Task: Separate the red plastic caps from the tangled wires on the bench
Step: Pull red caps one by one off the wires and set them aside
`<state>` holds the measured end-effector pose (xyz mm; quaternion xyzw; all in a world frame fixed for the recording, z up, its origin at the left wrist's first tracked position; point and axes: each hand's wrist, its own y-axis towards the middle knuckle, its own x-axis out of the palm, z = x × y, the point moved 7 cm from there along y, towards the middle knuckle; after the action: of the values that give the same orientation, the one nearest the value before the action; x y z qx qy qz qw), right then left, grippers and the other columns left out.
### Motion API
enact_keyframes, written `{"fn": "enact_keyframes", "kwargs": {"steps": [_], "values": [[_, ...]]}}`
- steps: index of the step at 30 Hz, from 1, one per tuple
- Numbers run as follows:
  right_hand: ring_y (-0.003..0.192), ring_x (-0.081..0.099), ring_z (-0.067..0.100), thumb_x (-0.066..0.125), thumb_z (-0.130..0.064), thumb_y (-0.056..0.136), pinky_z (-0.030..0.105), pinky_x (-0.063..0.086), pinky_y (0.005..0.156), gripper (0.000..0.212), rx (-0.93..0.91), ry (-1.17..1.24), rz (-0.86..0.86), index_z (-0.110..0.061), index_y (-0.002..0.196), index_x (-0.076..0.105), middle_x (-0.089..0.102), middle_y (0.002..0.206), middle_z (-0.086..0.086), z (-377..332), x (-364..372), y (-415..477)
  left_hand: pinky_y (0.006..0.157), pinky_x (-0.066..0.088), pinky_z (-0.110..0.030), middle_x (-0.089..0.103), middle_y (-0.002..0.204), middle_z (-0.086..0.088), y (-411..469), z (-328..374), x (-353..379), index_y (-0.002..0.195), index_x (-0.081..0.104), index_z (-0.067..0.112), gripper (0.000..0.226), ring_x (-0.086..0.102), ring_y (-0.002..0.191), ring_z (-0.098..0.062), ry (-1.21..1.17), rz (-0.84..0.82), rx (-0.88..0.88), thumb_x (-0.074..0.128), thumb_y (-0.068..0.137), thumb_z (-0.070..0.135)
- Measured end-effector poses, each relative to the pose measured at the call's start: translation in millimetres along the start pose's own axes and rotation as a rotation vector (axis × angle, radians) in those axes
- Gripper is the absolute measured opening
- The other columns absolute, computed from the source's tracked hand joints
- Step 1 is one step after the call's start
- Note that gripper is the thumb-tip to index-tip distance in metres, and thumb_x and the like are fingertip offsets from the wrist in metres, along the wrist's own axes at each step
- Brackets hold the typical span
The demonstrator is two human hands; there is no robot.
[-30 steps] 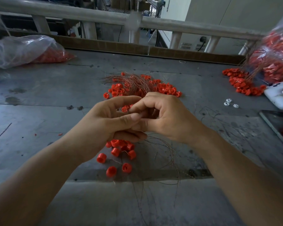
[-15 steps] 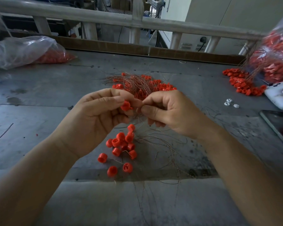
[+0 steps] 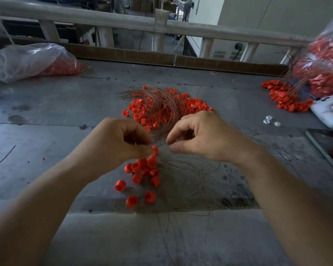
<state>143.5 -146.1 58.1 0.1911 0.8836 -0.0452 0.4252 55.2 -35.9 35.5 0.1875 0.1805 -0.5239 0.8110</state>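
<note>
A heap of red plastic caps tangled with thin copper-coloured wires (image 3: pixel 161 106) lies mid-bench. In front of it my left hand (image 3: pixel 121 143) has its fingers curled, a red cap (image 3: pixel 155 149) at the fingertips just above a small pile of loose red caps (image 3: pixel 142 169). My right hand (image 3: pixel 202 137) pinches a thin wire (image 3: pixel 162 145) between thumb and forefinger, a short gap from the left fingertips. Loose wires (image 3: pixel 190 169) trail over the bench below my right hand toward the near edge.
A clear bag of red caps (image 3: pixel 27 60) lies far left. At the right sit another bag of caps with wires (image 3: pixel 323 68), a spill of caps (image 3: pixel 284 98), a white device (image 3: pixel 327 112), small white bits (image 3: pixel 269 120) and a phone (image 3: pixel 331 148). A railing (image 3: pixel 161 25) runs behind.
My hands were pressed together, then moved apart. The cap pinched at the left fingertips half a second ago now sits lower, at the top of the loose pile; the right hand has pulled the wire away.
</note>
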Motion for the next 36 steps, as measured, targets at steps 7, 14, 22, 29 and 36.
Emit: {"fn": "enact_keyframes", "kwargs": {"steps": [7, 14, 22, 29, 36], "values": [[0.061, 0.052, -0.012, 0.076, -0.02, 0.071, 0.003, 0.04, 0.056, 0.015, 0.054, -0.073, -0.136, -0.025, 0.071, 0.063, 0.055, 0.061, -0.015, 8, 18, 2, 0.049, 0.046, -0.016, 0.065, 0.057, 0.011, 2, -6, 12, 0.057, 0.065, 0.027, 0.016, 0.056, 0.045, -0.003, 0.165, -0.122, -0.016, 0.079, 0.062, 0.021], [0.071, 0.053, -0.014, 0.075, -0.026, 0.072, 0.0, 0.04, 0.063, 0.012, 0.069, -0.127, -0.172, -0.025, 0.078, 0.065, 0.058, 0.068, -0.017, 11, 21, 3, 0.045, 0.039, -0.006, 0.063, 0.056, 0.011, 7, -8, -7, 0.059, 0.068, 0.025, 0.015, 0.052, 0.046, 0.002, 0.033, 0.087, -0.032, 0.07, 0.061, 0.039], [0.065, 0.055, -0.012, 0.075, -0.047, 0.058, 0.002, 0.041, 0.057, 0.032, 0.089, -0.026, -0.173, -0.025, 0.079, 0.067, 0.06, 0.066, -0.016, 11, 14, 1, 0.064, 0.04, -0.019, 0.064, 0.096, 0.004, 27, -41, -51, 0.093, 0.06, 0.025, 0.035, 0.055, 0.076, -0.001, 0.192, 0.519, -0.067, 0.053, 0.079, -0.006], [0.061, 0.059, 0.005, 0.053, -0.07, 0.052, 0.017, 0.05, 0.058, 0.054, 0.087, 0.019, 0.038, -0.024, 0.077, 0.067, 0.063, 0.067, -0.009, 17, -12, 4, 0.108, 0.025, -0.034, 0.024, 0.151, -0.003, 56, -65, -28, 0.143, 0.028, 0.021, 0.081, 0.023, 0.138, -0.021, 0.454, 0.286, -0.123, 0.04, 0.074, -0.019], [0.053, 0.062, 0.015, 0.055, -0.061, 0.061, 0.019, 0.048, 0.052, 0.041, 0.11, 0.003, 0.216, -0.024, 0.075, 0.066, 0.063, 0.063, -0.007, 23, -23, 4, 0.116, 0.014, -0.035, 0.02, 0.153, 0.0, 66, -67, -22, 0.137, 0.042, 0.022, 0.065, 0.017, 0.141, -0.02, 0.537, 0.131, -0.072, 0.034, 0.082, -0.012]]}}
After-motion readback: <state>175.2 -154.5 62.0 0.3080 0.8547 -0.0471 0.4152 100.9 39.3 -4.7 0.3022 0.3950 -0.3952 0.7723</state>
